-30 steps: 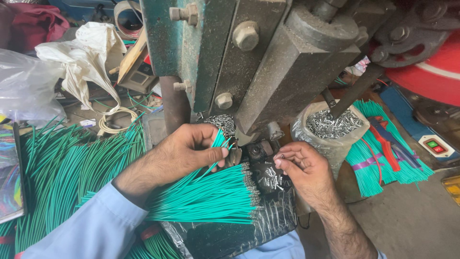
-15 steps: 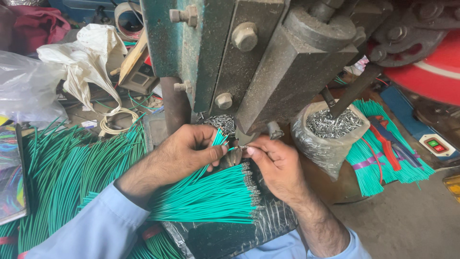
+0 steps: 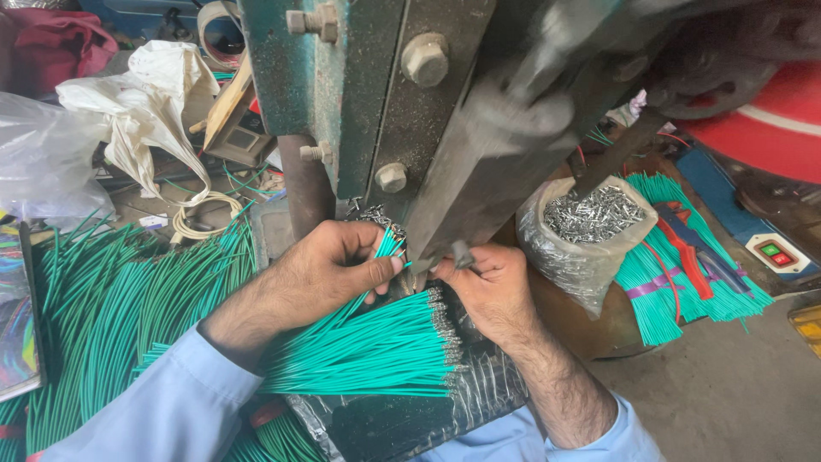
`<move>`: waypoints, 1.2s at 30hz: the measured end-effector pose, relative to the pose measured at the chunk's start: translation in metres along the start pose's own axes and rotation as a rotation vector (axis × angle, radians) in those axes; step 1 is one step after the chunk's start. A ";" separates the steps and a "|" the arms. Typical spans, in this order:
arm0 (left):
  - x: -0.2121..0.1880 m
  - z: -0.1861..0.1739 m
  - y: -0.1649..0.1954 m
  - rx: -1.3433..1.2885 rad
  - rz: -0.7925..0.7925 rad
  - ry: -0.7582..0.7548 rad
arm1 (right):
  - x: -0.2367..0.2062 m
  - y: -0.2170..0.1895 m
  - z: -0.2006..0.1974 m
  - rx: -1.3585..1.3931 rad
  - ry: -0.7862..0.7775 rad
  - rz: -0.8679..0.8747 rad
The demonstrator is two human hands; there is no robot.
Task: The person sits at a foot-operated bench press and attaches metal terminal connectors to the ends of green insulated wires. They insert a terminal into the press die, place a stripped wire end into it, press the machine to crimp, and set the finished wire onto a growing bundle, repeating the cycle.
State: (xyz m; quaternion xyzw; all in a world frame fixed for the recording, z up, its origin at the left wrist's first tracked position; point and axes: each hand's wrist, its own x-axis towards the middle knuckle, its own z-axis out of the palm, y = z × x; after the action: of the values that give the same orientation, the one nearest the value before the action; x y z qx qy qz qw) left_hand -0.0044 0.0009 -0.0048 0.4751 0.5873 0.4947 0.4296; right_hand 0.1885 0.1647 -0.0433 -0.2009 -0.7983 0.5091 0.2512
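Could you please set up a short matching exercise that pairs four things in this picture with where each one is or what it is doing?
Things:
1. left hand
2. right hand
3. clear bag of small metal pieces
4. white plastic bag

Places or states:
A. stands open to the right of the press
B. lies crumpled at the upper left, behind the loose green wires
C. pinches a few green wires and points them toward the press
D. fingertips held right under the dark part of the press, next to the other hand

Pairs: 1-C, 2-D, 3-A, 4-B
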 end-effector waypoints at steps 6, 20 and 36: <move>-0.003 0.001 0.008 0.001 -0.015 0.010 | -0.002 -0.003 0.000 0.179 -0.065 -0.011; -0.003 0.002 0.009 -0.046 0.022 -0.053 | -0.021 -0.025 -0.066 -0.481 -0.152 -0.005; -0.001 0.002 -0.001 -0.171 0.093 -0.046 | -0.031 -0.020 -0.033 -0.044 -0.004 -0.004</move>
State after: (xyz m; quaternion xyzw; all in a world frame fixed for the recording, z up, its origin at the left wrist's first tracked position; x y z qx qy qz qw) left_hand -0.0028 0.0001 -0.0057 0.4747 0.5100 0.5515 0.4586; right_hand 0.2315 0.1620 -0.0196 -0.2039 -0.8103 0.4912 0.2462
